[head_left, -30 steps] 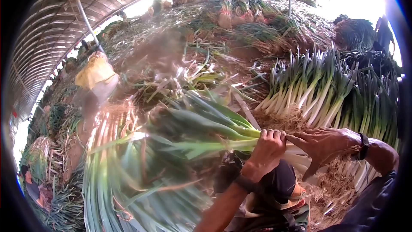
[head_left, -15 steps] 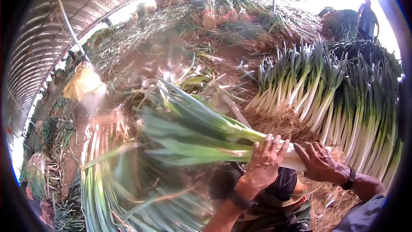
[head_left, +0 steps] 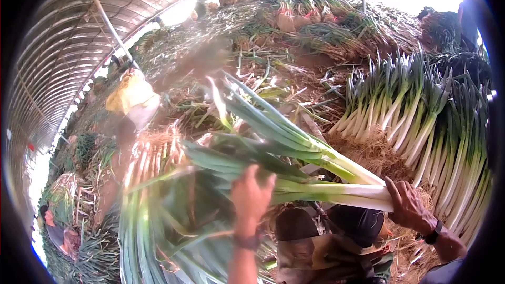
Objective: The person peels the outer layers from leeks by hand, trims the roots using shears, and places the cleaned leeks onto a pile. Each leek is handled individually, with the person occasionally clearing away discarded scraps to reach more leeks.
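In the head view, my right hand (head_left: pixel 410 206) is closed around the white root ends of a few leeks (head_left: pixel 336 192), whose green leaves spread to the left. My left hand (head_left: pixel 252 192) is over the leafy part, blurred, with thumb and fingers apart and nothing visibly held. Below and left of it lies a large heap of leeks (head_left: pixel 138 226) with roots toward the top. To the right, cleaned leeks (head_left: pixel 400 94) lie in a row, white ends toward me, beside a mass of cut-looking brown roots (head_left: pixel 376 150).
A yellow bag (head_left: pixel 131 94) sits by a slanted pole (head_left: pixel 108 18) at the upper left. Another person (head_left: pixel 58 231) is at the lower left. Loose leaves and further bundles (head_left: pixel 305 8) cover the ground behind.
My left hand has let go of the white stalks and moved left over the leaves. My right hand stays on the root ends. The leeks have fanned apart, and the head view has shifted.
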